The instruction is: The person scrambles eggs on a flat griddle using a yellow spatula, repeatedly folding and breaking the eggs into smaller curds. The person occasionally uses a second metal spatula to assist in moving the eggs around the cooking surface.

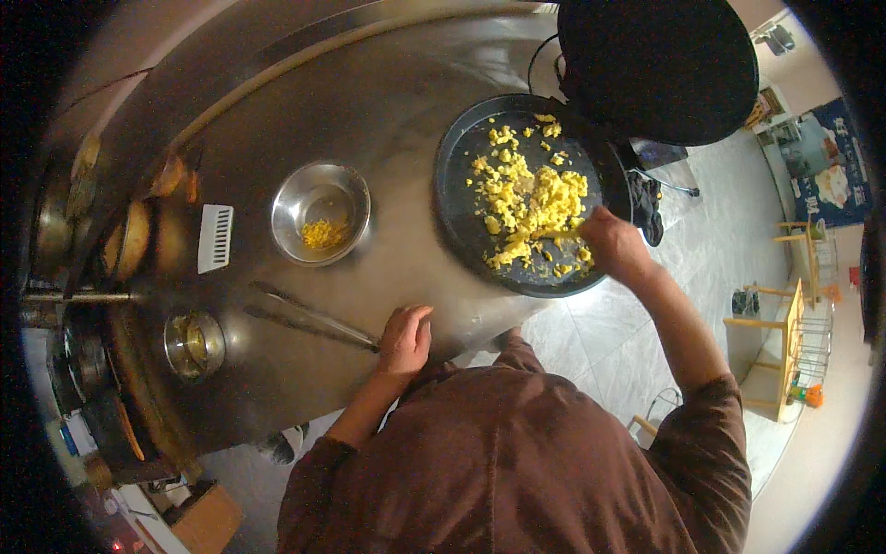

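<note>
A round black electric griddle pan [460,239] stands on the steel table with scrambled egg [533,197] spread in clumps over it. My right hand [612,242] is at the pan's right side, fingers bent down at the egg's edge; whether it grips a tool is hidden. Near the table's front edge rests my left hand [407,339], fingers loosely apart and holding nothing. Metal tongs [322,320] lie just left of it. Further left a steel bowl [282,211] holds some yellow bits [325,234].
The pan's black lid [657,62] stands raised at the upper right. On the table's left are a white slotted scraper [215,239] and a small clear bowl [216,339]. Pans and bowls crowd the far left. A wooden chair [789,346] stands on the tiled floor.
</note>
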`<state>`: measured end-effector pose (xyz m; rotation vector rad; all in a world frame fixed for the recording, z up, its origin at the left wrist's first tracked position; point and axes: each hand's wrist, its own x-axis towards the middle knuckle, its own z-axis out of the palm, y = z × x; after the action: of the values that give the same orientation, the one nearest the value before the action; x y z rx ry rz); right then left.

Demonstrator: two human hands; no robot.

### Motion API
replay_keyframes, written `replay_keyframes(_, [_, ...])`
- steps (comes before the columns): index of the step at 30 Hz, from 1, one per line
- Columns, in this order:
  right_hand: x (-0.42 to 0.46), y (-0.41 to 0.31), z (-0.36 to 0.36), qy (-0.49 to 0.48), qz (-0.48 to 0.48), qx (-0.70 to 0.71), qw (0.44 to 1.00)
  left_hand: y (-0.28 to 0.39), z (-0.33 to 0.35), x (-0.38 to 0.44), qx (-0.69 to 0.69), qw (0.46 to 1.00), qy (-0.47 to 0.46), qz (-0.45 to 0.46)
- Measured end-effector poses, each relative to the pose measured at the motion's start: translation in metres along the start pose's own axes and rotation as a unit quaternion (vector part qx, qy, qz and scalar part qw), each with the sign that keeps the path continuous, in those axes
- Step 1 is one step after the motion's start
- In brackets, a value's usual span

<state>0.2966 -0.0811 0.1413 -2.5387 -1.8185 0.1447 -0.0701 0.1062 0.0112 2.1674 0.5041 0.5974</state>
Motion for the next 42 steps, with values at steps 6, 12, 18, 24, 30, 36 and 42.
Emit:
replay_keyframes(6, [0.082, 0.041, 0.003, 0.042, 0.050, -0.103, 0.993, -0.027, 0.022, 0.006, 0.071, 0.997, 0.007, 0.038])
replay_keyframes(12, [0.085, 0.030, -0.004, 0.165, 0.056, 0.020, 0.984, -0.024, 0.024, 0.005, 0.090, 0.995, 0.033, 0.041])
replay_keyframes(18, [0.101, 0.055, 0.030, 0.142, 0.110, -0.019, 0.983, -0.029, 0.030, 0.005, 0.086, 0.994, 0.036, 0.050])
replay_keyframes(24, [0.054, -0.028, 0.021, 0.070, -0.003, 0.055, 0.996, -0.023, 0.024, 0.005, 0.104, 0.994, 0.014, 0.030])
replay_keyframes(30, [-0.023, -0.051, -0.015, 0.082, 0.015, 0.080, 0.993, -0.021, 0.025, 0.010, 0.077, 0.996, 0.006, 0.036])
replay_keyframes(36, [-0.038, -0.065, -0.016, 0.075, 0.085, 0.139, 0.984, -0.051, 0.047, -0.007, 0.058, 0.997, 0.033, 0.030])
replay_keyframes(42, [-0.056, -0.044, 0.017, 0.133, 0.104, 0.144, 0.975, 0.005, -0.070, 0.027, 0.014, 0.994, 0.105, -0.001])
